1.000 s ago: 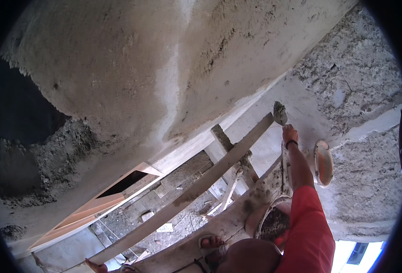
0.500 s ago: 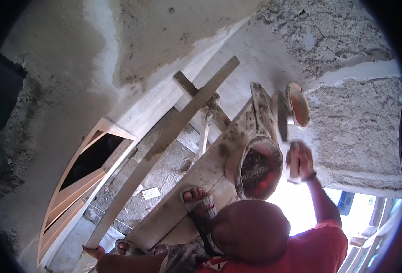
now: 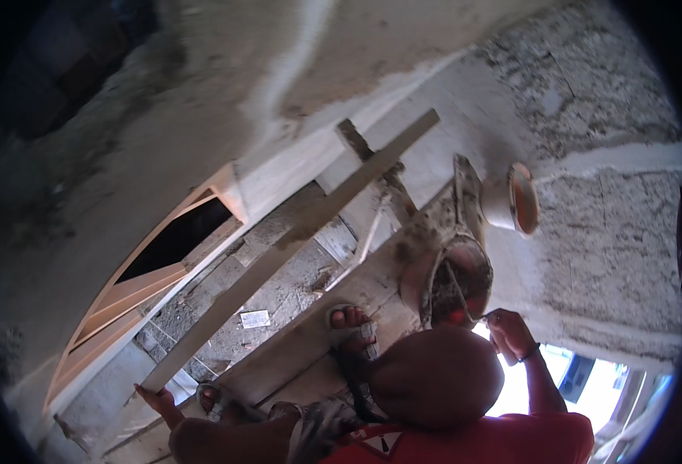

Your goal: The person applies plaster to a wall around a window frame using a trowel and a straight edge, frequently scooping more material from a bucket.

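My left hand (image 3: 155,398) is closed round the lower end of a long wooden straightedge (image 3: 260,271), which slants up and away to the right. My right hand (image 3: 511,334) grips a trowel (image 3: 458,290) by its handle, with the blade dipped into a mortar-stained bucket (image 3: 412,288). Dark mortar and a reddish inner wall show in the bucket, which rests tilted on wooden planks (image 3: 294,356). Part of the trowel's handle is hidden in my fist.
My sandalled feet (image 3: 351,329) stand on the planks. Beyond the bucket is a second round container (image 3: 511,203) beside the rough wall (image 3: 603,232). A wooden-framed opening (image 3: 93,332) lies left. A mortar-crusted timber (image 3: 364,151) crosses under the straightedge. Below lies a debris-strewn floor (image 3: 271,298).
The trowel has come down from a raised position beside the far container into the bucket. My left hand still holds the straightedge. The whole view has shifted slightly.
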Demonstrator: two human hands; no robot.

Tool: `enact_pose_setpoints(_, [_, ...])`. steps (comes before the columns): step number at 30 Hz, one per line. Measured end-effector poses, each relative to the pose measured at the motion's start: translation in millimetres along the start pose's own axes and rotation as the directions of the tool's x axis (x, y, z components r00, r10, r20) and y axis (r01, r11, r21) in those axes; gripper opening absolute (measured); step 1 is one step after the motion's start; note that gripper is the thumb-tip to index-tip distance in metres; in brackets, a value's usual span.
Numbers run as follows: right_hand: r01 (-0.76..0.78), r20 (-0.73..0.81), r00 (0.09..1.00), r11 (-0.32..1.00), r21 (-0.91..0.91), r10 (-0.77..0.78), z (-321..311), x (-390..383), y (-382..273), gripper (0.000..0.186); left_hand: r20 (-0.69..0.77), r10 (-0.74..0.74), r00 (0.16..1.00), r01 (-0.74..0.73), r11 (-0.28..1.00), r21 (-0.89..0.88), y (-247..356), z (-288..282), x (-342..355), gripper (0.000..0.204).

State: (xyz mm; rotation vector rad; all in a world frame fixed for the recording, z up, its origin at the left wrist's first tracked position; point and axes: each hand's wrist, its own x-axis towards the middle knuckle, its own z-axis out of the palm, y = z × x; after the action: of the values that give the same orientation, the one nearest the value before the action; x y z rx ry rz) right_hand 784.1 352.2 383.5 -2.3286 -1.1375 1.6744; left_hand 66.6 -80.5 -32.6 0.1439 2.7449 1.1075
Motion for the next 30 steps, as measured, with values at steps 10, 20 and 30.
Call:
enact_pose_setpoints(10, [0.638, 0.154, 0.716, 0.549, -0.539, -0.681, 62.6, 18.9, -120.0, 0.034, 0.009, 0.037, 0.999, -0.037, 0.999, 0.006, 44.2, 5.7, -16.5, 0.069])
enact_pose_setpoints(20, [0.571, 0.506, 0.806, 0.631, -0.525, -0.307, 90.8, -31.0, -234.0, 0.035, -0.028, 0.045, 0.999, -0.043, 0.998, 0.05, 174.0, -97.7, -50.6, 0.056])
enact_pose_setpoints(30, [-0.382, 0.207, 0.922, 0.85, 0.362, 0.326, 121.0, -151.9, -251.3, 0.083, -0.064, 0.181, 0.981, -0.174, 0.98, 0.101, 320.6, -337.7, -81.9, 0.048])
